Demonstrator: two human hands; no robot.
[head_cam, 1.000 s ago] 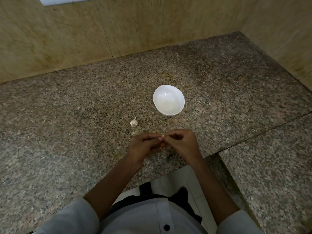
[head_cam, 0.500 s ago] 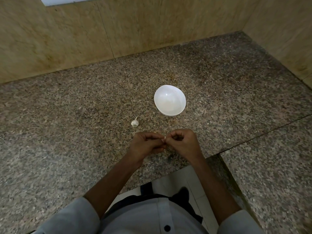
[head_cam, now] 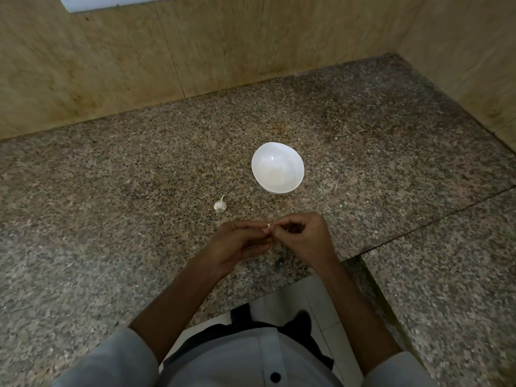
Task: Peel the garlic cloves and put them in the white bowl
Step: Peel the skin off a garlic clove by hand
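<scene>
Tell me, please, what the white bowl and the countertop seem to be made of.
White bowl: smooth and glossy with a bright highlight inside; plastic or glazed ceramic, I cannot tell which. Countertop: speckled grey-brown grains and a seam line suggest polished granite slabs.

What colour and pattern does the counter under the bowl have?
The counter is speckled brown-grey stone with dark flecks, seen clearly in the head view.

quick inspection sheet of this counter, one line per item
surface: speckled brown granite countertop, seam on its right
job's things: round white bowl, upright, no clove seen inside; small white garlic bulb left of it, apart; small pale garlic clove between both hands
clutter: nothing seen
grippers: left hand and right hand both pinch the clove, fingertip grip
cables: nothing seen
surroundings: beige stone walls behind and right
</scene>
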